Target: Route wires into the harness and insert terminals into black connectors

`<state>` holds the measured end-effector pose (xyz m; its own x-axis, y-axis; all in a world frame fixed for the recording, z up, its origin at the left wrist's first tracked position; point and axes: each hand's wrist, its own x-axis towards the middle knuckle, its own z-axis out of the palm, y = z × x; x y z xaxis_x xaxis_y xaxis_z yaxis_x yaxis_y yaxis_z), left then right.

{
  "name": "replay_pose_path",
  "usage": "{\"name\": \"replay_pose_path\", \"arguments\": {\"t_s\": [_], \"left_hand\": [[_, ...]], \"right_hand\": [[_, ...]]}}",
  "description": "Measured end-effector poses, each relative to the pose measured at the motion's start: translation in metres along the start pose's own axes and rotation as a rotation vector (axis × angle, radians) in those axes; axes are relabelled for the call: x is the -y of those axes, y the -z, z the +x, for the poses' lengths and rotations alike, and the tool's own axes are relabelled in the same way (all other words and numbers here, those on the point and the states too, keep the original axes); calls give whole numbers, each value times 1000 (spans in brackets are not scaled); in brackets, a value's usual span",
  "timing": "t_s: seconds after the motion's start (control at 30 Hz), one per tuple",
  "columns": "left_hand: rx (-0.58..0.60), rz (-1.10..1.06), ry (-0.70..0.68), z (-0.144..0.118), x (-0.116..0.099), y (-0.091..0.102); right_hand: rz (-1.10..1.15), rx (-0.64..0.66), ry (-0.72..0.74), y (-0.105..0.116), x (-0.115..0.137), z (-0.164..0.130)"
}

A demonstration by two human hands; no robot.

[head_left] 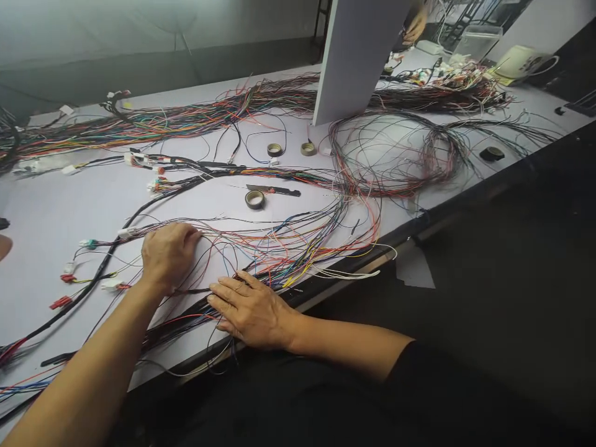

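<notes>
My left hand (167,253) lies knuckles up on the white table (69,211), its fingers curled over thin coloured wires (279,245) that fan out to the right. My right hand (251,308) rests flat, fingers spread, on a dark bundle of wires (177,326) near the table's front edge. A black taped harness branch (116,239) with white and red connectors runs to the left of my left hand.
A tape roll (254,199) and a dark blade tool (274,190) lie beyond my hands; two more rolls (274,149) sit farther back. A grey upright panel (358,56) stands at the back. Looped wires (395,155) and long bundles (162,121) cover the table. Another person's hand (416,28) works at far right.
</notes>
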<state>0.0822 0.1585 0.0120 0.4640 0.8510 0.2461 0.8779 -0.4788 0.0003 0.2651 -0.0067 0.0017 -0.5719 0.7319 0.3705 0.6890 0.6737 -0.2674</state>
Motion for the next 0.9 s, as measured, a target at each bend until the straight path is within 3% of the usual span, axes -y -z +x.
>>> {"name": "replay_pose_path", "arguments": {"t_s": [0.13, 0.27, 0.37, 0.47, 0.67, 0.8, 0.9], "left_hand": [[-111, -43, -118, -3, 2, 5], [-233, -212, -231, -40, -9, 20], [-238, -319, -225, -82, -22, 27], [-151, -404, -237, -115, -30, 24], [-161, -432, -250, -129, -35, 18], [-194, -442, -178, -138, -35, 28], [-175, -448, -130, -152, -32, 35]], "right_hand": [[-41, 2, 3, 1, 0, 0], [-48, 6, -2, 0, -1, 0], [-49, 8, -2, 0, 0, 0], [-45, -1, 9, 1, 1, 0], [66, -76, 66, 20, -14, -19], [117, -184, -85, 48, -43, -51], [24, -203, -221, 63, -63, -74]]}}
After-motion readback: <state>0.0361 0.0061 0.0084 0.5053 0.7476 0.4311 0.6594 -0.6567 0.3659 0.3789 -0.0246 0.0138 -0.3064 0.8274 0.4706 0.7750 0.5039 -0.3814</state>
